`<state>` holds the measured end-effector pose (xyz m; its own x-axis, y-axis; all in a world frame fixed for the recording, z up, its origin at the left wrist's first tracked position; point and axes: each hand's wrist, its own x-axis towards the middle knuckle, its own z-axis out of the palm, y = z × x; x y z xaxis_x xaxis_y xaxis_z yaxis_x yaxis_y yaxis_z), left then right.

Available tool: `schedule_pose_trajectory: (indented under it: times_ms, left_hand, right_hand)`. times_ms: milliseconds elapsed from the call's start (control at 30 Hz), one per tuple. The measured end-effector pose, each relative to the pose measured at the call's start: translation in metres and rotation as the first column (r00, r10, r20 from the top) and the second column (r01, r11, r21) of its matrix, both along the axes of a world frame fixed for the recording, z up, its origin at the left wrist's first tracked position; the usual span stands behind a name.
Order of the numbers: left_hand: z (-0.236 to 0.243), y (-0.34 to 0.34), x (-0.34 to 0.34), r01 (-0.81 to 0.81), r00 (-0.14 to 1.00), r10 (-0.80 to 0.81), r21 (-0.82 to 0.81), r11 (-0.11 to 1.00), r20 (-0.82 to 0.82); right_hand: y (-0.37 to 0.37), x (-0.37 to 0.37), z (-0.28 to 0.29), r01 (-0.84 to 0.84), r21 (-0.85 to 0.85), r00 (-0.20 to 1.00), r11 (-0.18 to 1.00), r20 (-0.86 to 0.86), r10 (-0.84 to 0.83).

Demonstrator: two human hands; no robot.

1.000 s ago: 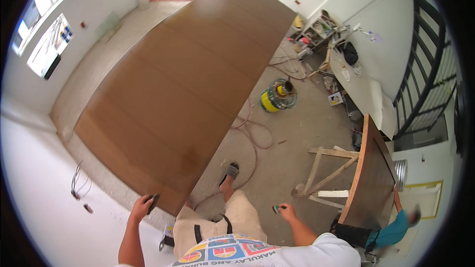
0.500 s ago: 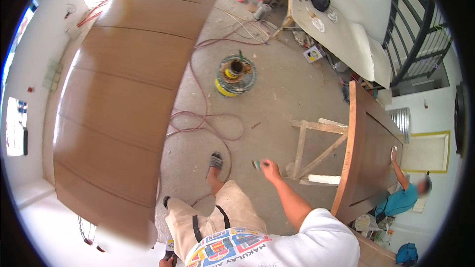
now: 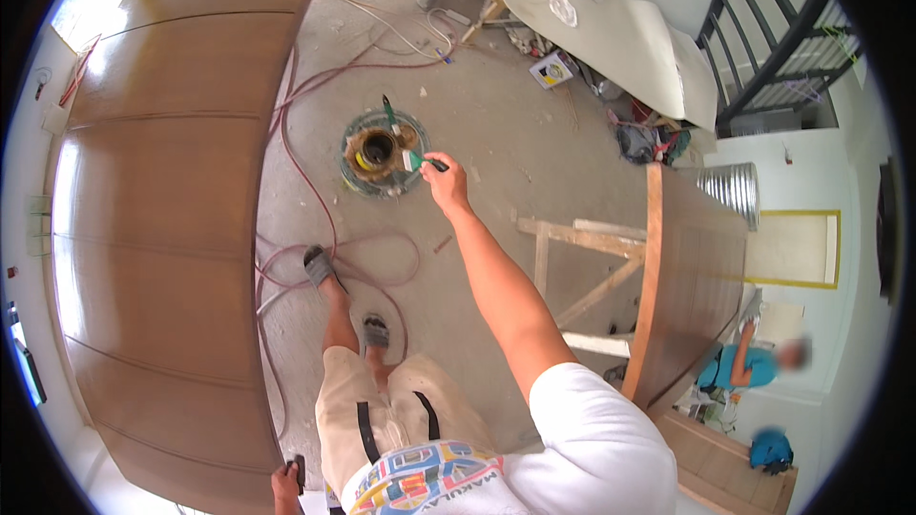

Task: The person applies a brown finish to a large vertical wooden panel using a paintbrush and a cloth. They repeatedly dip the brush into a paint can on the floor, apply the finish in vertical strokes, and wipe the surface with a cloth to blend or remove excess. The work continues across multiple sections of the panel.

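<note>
My right hand (image 3: 448, 183) is closed around a paintbrush (image 3: 417, 161) with pale bristles and a green and black handle. Its bristles point left, over the right side of a bucket (image 3: 400, 189). On the bucket's stained top stands an open can (image 3: 366, 160), dark inside. Beside the can a second brush (image 3: 390, 114) with a dark green handle leans outward. Low at the left, my left hand (image 3: 285, 486) grips a small dark object (image 3: 300, 474) beside the lower end of a big brown panel (image 3: 162, 181); its kind cannot be made out.
Hoses (image 3: 377, 246) loop over the concrete floor near my feet. At right, a brown panel (image 3: 682, 257) rests by a wooden trestle (image 3: 589, 242); beyond it a person in a teal shirt (image 3: 760, 366) reaches up. A pale curved table (image 3: 620, 48) stands at the back right.
My right hand has carried the paintbrush forward and left to the bucket. My left hand shows more fully beside the brown panel. I have stepped, and the view has shifted.
</note>
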<state>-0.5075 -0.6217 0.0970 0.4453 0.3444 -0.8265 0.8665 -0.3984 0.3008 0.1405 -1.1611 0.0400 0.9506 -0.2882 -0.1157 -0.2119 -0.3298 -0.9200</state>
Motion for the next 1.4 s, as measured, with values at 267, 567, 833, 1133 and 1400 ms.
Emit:
schedule_pose_trajectory:
  times_ms: [267, 567, 833, 1133, 1400]
  left_hand:
    - [-0.017, 0.015, -0.005, -0.165, 0.957, 0.106, -0.206, 0.964, -0.271]
    - [0.019, 0.027, 0.079, -0.056, 0.965, 0.069, 0.055, 0.997, -0.254]
    - [0.016, 0.013, 0.142, -0.103, 0.975, 0.090, -0.051, 0.993, -0.201]
    - [0.031, -0.043, 0.103, -0.274, 0.906, 0.265, 0.020, 0.962, -0.331]
    - [0.044, -0.080, 0.092, -0.380, 0.872, 0.356, -0.005, 0.925, -0.335]
  right_hand:
    - [0.053, 0.095, -0.076, -0.176, -0.410, 0.973, 0.895, -0.209, 0.096]
    - [0.078, 0.122, -0.093, -0.186, -0.503, 0.964, 0.844, -0.259, 0.059]
    - [0.081, 0.135, -0.045, -0.220, -0.590, 0.969, 0.777, -0.227, 0.101]
    - [0.086, 0.141, -0.043, -0.316, -0.636, 0.945, 0.704, -0.281, 0.171]
    - [0.084, 0.142, -0.041, -0.334, -0.632, 0.940, 0.700, -0.277, 0.199]
